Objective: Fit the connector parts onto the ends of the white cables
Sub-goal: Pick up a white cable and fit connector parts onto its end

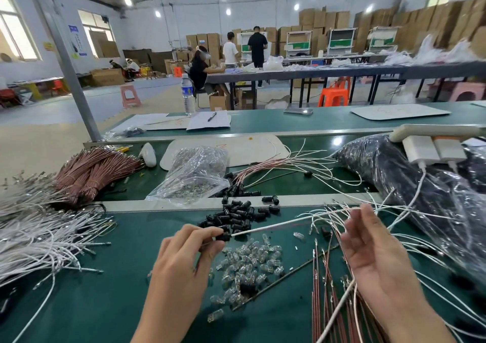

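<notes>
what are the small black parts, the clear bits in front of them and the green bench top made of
Black connector parts: likely moulded plastic, matt with a faint sheen. Clear bits: glass or clear plastic, transparent with bright glints; cannot tell which. Green bench top: probably a rubber or vinyl mat, smooth with a slight sheen.

Single head-worn wide-angle view, looking forward and down, close over the green tabletop [118,277]; the workshop hall recedes beyond, bowed at the edges.

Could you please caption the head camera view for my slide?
Left hand pinches a black connector on the end of a white cable, right hand open, over a green bench.
</notes>
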The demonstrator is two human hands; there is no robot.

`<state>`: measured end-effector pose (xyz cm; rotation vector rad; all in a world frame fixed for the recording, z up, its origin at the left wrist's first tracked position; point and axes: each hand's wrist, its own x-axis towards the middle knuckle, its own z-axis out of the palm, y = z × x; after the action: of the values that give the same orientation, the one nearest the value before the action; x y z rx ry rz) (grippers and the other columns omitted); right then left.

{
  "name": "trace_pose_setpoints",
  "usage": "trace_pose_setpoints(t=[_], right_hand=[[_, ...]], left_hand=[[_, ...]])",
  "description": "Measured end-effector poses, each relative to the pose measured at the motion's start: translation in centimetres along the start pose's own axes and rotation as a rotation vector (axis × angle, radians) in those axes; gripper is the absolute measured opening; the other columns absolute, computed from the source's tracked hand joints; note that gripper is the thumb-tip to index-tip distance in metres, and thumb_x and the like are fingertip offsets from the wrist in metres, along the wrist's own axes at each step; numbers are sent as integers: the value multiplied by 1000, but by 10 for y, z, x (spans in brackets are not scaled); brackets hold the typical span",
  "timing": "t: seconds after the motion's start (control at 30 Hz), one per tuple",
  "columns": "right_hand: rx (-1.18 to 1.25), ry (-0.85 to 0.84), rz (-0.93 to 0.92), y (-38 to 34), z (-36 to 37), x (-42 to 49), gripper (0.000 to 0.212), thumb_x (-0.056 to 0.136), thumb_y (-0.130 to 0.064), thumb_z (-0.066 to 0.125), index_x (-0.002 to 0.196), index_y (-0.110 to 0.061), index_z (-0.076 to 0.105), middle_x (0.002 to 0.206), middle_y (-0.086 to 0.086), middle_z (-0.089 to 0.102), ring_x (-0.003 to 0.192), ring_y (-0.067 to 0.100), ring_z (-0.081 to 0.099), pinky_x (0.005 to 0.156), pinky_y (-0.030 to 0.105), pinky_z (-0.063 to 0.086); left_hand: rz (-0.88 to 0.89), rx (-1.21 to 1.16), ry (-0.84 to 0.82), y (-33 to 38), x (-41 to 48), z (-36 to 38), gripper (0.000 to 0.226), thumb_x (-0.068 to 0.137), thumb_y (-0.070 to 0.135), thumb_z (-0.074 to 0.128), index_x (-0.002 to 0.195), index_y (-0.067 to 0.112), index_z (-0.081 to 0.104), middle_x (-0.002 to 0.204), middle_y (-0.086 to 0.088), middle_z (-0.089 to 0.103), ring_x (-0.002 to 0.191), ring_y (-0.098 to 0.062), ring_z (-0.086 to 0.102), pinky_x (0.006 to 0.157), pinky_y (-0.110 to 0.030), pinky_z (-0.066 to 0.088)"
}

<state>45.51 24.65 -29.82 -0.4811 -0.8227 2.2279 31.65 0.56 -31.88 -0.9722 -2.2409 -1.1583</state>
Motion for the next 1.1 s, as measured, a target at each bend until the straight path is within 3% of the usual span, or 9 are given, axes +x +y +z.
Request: trace_pose_setpoints(t=[0.2,0.27,0.33,0.43,0.53,0.63,0.77,0.93,1.1], right_hand=[[280,77,-82,-19,-13,2,17,89,-31,70,80,-22,80,94,-8,73,87,2,69,79,15,56],[293,55,-79,-16,-13,4,20,91,-35,68,89,-19,80,100,-5,74,97,7,69,84,19,57],[170,-8,-62,-7,-10,4,37,92,-45,63,109,-13,72,111,1,74,110,12,68,92,26,56],[-108,-119,44,18,5,-4,54,85,-55,62,126,-20,56,124,2,71,118,15,66,101,30,52],[-231,-288,194,47,23,-18,59,78,-44,69,130,-19,53,122,4,72,113,20,69,89,26,57],[-334,-367,188,61,30,-26,56,74,-39,74,125,-19,65,120,4,73,106,27,72,81,29,60],[-418,-293,25,61,27,-24,23,82,-28,68,101,-22,79,109,12,76,96,27,74,76,27,59],[-430,-262,-38,59,29,-25,31,73,-39,75,100,-23,80,101,13,77,90,24,75,72,23,58],[-401,-249,-45,59,26,-22,43,67,-46,86,101,-21,80,99,16,77,87,23,76,71,23,59]], left_hand=[[-101,-56,45,-13,0,-3,17,89,37,60,103,33,68,97,21,62,85,-11,63,74,-25,47],[-146,-146,35,-10,-1,0,11,90,31,64,99,36,68,93,17,64,82,-9,63,71,-14,46],[-250,-303,40,-4,-1,3,9,88,35,65,93,40,70,84,11,66,73,-6,61,63,-8,43],[-398,-527,62,4,1,6,12,81,39,66,89,45,72,69,1,68,57,-7,58,53,-11,46],[-444,-639,21,11,1,8,14,77,36,68,87,43,75,59,-2,64,52,-7,56,50,-16,47],[-359,-619,-145,18,-4,12,14,78,36,70,89,41,76,62,1,64,54,-4,53,54,-15,44],[-238,-522,-258,24,-11,17,15,84,36,70,97,38,76,84,9,67,61,-3,53,61,-11,40],[-242,-508,-241,27,-11,18,18,86,35,68,102,39,73,81,19,66,58,4,51,60,-7,39],[-280,-544,-289,28,-12,17,26,87,34,66,106,50,68,80,13,65,58,2,49,58,-11,39]])
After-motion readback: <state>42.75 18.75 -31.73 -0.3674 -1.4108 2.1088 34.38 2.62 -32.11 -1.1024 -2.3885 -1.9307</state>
